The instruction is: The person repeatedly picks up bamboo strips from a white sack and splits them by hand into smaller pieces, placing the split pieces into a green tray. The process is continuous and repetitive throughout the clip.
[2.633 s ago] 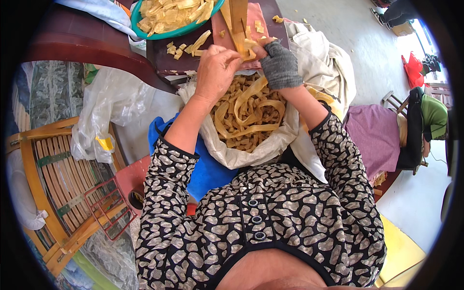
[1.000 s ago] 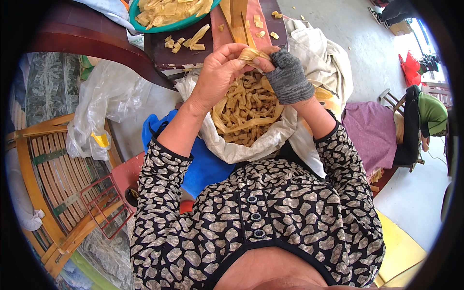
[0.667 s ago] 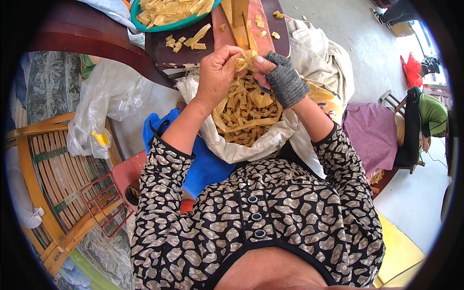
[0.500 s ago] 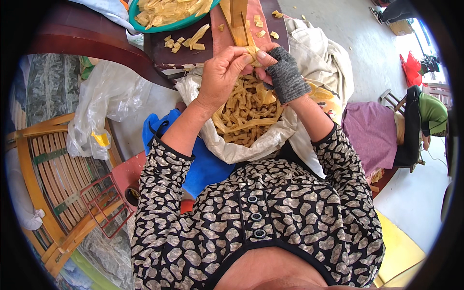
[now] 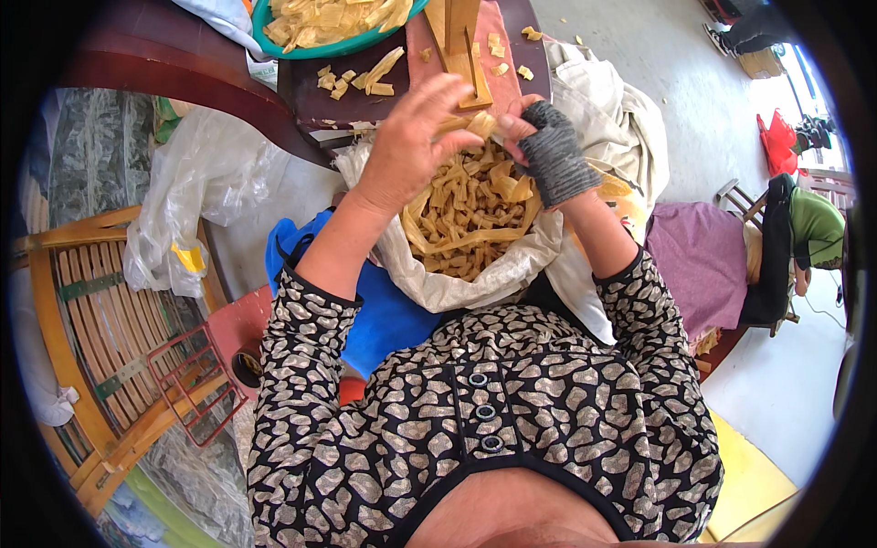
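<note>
My left hand (image 5: 420, 135) is raised over the sack, its thumb and fingers spread and slightly blurred. Close to its fingertips is a pale yellow dried strip (image 5: 481, 125), folded or knotted. My right hand (image 5: 521, 130), in a grey knitted wrist cover (image 5: 554, 155), pinches the strip between thumb and fingers. Below both hands, a white woven sack (image 5: 438, 290) gapes around many tan, knotted-looking strips (image 5: 463, 219). Just beyond the fingers stands a wooden tool (image 5: 463, 55) with upright pieces, set on a pink cloth (image 5: 494, 32).
A teal basin (image 5: 352, 44) of pale strips sits on the dark red table (image 5: 301, 96), with loose pieces (image 5: 379, 73) beside it. Left are clear plastic bags (image 5: 206, 173) and a wooden slatted chair (image 5: 110, 320). Another person in green (image 5: 816, 219) is at the right.
My left fingers have come off the strip and spread apart. My right hand has moved slightly down and right, with the strip still in its fingers.
</note>
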Tool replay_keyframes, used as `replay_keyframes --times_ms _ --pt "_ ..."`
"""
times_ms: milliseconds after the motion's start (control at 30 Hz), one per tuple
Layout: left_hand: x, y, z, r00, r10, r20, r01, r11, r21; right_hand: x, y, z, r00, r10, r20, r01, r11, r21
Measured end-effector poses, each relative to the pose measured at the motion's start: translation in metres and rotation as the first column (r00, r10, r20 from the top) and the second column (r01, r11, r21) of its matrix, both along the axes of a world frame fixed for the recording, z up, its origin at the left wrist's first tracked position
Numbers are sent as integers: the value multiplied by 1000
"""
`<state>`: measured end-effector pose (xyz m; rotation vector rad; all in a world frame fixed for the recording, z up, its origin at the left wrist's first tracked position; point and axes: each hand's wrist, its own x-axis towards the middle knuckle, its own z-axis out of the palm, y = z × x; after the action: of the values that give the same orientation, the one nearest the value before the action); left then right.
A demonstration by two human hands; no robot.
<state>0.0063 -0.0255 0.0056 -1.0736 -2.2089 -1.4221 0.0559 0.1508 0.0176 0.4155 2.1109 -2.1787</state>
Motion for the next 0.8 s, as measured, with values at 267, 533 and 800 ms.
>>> replay_keyframes --times_ms 267,533,800 --pt "7 2 -18 996 -90 21 92 943 -321 4 -21 22 920 204 335 -294 925 242" --pt "-27 -4 -15 856 -73 -511 -10 987 -159 19 -30 60 910 406 84 -371 706 604" --pt "-38 6 -37 999 -25 32 25 1000 -6 -5 -16 33 988 153 -14 -116 798 591"
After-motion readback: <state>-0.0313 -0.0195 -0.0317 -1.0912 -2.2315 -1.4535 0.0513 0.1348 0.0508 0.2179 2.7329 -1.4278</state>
